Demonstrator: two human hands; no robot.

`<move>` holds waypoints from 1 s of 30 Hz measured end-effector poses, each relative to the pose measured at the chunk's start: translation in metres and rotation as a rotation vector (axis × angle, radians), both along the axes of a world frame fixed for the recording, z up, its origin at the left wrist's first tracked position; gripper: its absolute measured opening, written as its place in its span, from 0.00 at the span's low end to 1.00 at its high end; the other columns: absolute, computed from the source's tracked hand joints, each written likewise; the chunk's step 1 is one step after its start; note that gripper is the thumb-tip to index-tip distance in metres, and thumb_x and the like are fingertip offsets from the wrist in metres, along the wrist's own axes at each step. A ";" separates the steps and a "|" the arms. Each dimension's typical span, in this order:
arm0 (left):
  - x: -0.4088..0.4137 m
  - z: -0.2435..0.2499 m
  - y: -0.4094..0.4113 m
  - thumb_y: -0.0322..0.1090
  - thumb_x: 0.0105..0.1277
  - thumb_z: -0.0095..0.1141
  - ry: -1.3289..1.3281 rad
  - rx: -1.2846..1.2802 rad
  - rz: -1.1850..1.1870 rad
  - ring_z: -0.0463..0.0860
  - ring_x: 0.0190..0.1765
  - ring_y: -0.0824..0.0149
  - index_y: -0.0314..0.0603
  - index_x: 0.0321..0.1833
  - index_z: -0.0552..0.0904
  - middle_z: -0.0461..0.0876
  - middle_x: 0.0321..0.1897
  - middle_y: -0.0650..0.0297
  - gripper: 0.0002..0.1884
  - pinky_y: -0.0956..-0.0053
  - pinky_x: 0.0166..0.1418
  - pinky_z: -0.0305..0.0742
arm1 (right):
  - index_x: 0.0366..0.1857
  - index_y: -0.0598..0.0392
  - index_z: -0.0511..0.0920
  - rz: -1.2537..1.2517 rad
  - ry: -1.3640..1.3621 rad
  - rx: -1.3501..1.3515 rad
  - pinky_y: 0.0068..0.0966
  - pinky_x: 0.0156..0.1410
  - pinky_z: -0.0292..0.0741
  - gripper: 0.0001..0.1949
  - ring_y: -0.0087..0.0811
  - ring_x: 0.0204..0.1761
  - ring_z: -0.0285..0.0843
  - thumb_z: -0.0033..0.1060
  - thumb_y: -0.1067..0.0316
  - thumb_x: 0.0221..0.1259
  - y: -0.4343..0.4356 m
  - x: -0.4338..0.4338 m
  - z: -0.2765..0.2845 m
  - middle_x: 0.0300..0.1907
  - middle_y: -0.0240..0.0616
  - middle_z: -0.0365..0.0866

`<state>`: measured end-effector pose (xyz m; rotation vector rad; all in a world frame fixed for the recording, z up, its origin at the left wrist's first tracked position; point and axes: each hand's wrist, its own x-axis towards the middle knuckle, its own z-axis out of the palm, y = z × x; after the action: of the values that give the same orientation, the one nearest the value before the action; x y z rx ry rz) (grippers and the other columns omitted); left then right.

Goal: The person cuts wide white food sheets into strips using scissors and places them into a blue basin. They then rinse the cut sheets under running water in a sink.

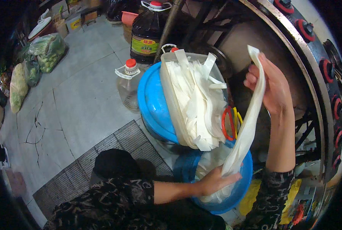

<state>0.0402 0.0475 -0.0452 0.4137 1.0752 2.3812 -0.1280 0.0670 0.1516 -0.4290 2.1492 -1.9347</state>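
Observation:
A long, flat white strip point(250, 123), perhaps several lying together, is stretched upward between my two hands. My right hand point(271, 83) pinches it near its upper end, whose tip sticks out past the thumb. Around the lower part closes my left hand point(217, 182), just over a blue bucket point(242, 187) with more pale strips point(211, 158) inside. Beyond the bucket, a translucent plastic box point(173, 120) is heaped with white strips point(194, 100), some hanging over its rim. The box rests partly on a round blue lid point(155, 100).
Red and yellow handle loops point(229, 123), possibly scissors, stand beside the box. A clear jug point(127, 86) and a large dark oil bottle point(146, 34) are on the tiled floor. A metal frame edge with knobs point(304, 30) curves along my right. Bagged vegetables point(47, 53) lie far left.

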 end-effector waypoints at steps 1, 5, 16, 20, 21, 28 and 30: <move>0.002 0.002 0.001 0.38 0.67 0.47 -0.013 0.016 0.016 0.75 0.50 0.68 0.32 0.56 0.67 0.76 0.45 0.61 0.20 0.71 0.58 0.67 | 0.39 0.57 0.71 0.005 -0.011 0.008 0.24 0.36 0.73 0.15 0.23 0.26 0.71 0.47 0.55 0.63 -0.005 -0.008 -0.002 0.25 0.32 0.71; 0.006 0.011 -0.003 0.47 0.68 0.43 -0.165 0.052 0.063 0.72 0.51 0.59 0.36 0.60 0.62 0.71 0.49 0.53 0.25 0.66 0.59 0.65 | 0.44 0.61 0.71 0.098 -0.079 0.082 0.23 0.36 0.75 0.18 0.26 0.27 0.74 0.48 0.55 0.63 -0.034 -0.042 -0.028 0.28 0.37 0.75; -0.027 0.012 -0.020 0.48 0.70 0.35 -0.466 0.134 0.274 0.74 0.46 0.63 0.33 0.56 0.67 0.74 0.44 0.55 0.23 0.71 0.55 0.67 | 0.44 0.61 0.75 0.011 0.190 0.724 0.25 0.50 0.69 0.19 0.30 0.41 0.75 0.49 0.54 0.60 -0.068 -0.075 -0.090 0.39 0.40 0.79; -0.032 0.013 -0.029 0.46 0.70 0.37 -0.431 0.134 0.303 0.74 0.44 0.66 0.33 0.54 0.69 0.74 0.43 0.57 0.21 0.71 0.53 0.67 | 0.45 0.58 0.75 -0.110 0.398 0.775 0.25 0.49 0.70 0.18 0.31 0.42 0.77 0.53 0.56 0.57 0.020 -0.085 -0.102 0.39 0.42 0.79; -0.033 0.017 -0.034 0.45 0.70 0.38 -0.406 0.104 0.295 0.73 0.44 0.67 0.32 0.54 0.69 0.74 0.44 0.58 0.21 0.72 0.52 0.67 | 0.44 0.59 0.75 -0.183 0.401 0.838 0.25 0.49 0.70 0.18 0.32 0.43 0.77 0.55 0.56 0.56 0.043 -0.082 -0.103 0.40 0.43 0.79; -0.034 0.013 -0.029 0.39 0.69 0.42 -0.293 0.086 0.554 0.77 0.38 0.71 0.32 0.45 0.76 0.80 0.36 0.61 0.16 0.77 0.45 0.71 | 0.41 0.61 0.75 -0.284 -0.157 0.827 0.19 0.39 0.68 0.24 0.23 0.32 0.70 0.44 0.46 0.62 0.117 -0.028 -0.142 0.33 0.34 0.76; -0.033 0.014 -0.034 0.39 0.69 0.42 -0.275 0.008 0.506 0.76 0.38 0.70 0.33 0.45 0.76 0.79 0.35 0.62 0.15 0.75 0.46 0.70 | 0.37 0.61 0.77 -0.347 -0.226 0.712 0.21 0.38 0.69 0.26 0.25 0.30 0.72 0.40 0.44 0.62 0.109 -0.017 -0.144 0.31 0.38 0.78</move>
<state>0.0067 0.0132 -0.0314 -0.2111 1.1398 2.7671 -0.1447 0.1759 0.0077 0.2905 2.6598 -1.1231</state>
